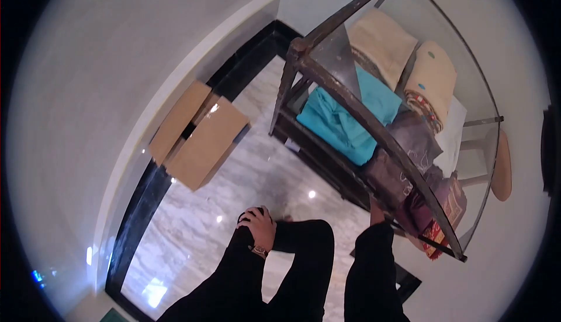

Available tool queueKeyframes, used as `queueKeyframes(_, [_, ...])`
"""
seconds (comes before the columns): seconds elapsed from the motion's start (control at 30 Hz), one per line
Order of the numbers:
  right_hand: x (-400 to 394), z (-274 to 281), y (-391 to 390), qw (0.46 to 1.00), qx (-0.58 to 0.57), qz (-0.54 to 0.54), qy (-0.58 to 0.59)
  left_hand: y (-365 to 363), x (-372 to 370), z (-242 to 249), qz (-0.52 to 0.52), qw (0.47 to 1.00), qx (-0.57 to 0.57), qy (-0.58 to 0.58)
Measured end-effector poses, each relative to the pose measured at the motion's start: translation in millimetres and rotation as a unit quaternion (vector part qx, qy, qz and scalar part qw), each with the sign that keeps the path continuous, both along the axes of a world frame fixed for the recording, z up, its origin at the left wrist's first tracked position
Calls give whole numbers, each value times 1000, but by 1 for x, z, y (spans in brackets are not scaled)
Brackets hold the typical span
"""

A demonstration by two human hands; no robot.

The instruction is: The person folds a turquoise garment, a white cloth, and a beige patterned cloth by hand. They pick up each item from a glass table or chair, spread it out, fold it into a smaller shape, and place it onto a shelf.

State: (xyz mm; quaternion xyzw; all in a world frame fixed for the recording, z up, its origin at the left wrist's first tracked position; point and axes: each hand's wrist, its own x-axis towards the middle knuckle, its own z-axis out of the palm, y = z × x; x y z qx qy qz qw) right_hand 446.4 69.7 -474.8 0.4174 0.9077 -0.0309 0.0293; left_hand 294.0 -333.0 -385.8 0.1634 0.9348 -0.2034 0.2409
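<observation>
My left hand point(260, 227), with a watch point(259, 250) on its wrist, rests over my black-clad knee, fingers spread and holding nothing. On the right, my right hand point(377, 212) reaches into a dark-framed rack with glass panels point(327, 68). Its fingers are hidden by the frame and cloth, so their grip does not show. Nearest to it lie a dark maroon cloth point(416, 212) and a brown-grey packet or cloth point(390, 176). A folded turquoise cloth point(339, 126) sits beyond them, with a cream folded cloth point(383, 44) and a rolled cream cloth point(432, 82) farther in.
A closed cardboard box point(204, 147) stands on the marble floor point(181, 252) near the wall at left. Black edging point(137, 217) runs along the wall. A red patterned packet point(435, 237) lies at the rack's near end. Behind the glass is a wooden stool or chair point(501, 164).
</observation>
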Motion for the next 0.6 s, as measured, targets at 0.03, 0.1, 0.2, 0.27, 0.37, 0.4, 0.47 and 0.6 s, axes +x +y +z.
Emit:
queueKeyframes(0.03, [0, -6, 5, 1000, 22, 9, 20, 9, -11, -20, 11, 1000, 3, 4])
queueKeyframes(0.1, [-13, -16, 20, 995, 68, 40, 61, 30, -38, -41, 17, 999, 33, 33])
queueKeyframes(0.2, [-39, -34, 52, 980, 135, 91, 117, 45, -59, -70, 4, 995, 67, 76])
queueKeyframes(0.27, [-54, -42, 68, 964, 177, 123, 156, 56, -75, -98, 10, 990, 89, 112])
queueKeyframes(0.37, [-55, -59, 83, 939, 233, 159, 197, 69, -90, -127, 0, 984, 119, 132])
queueKeyframes(0.4, [-55, -63, 87, 931, 250, 169, 207, 71, -92, -139, -5, 982, 129, 142])
queueKeyframes(0.47, [-51, -71, 92, 915, 278, 184, 226, 76, -98, -161, -14, 979, 131, 157])
queueKeyframes(0.6, [-46, -69, 100, 889, 329, 205, 243, 84, -109, -196, -30, 968, 180, 171])
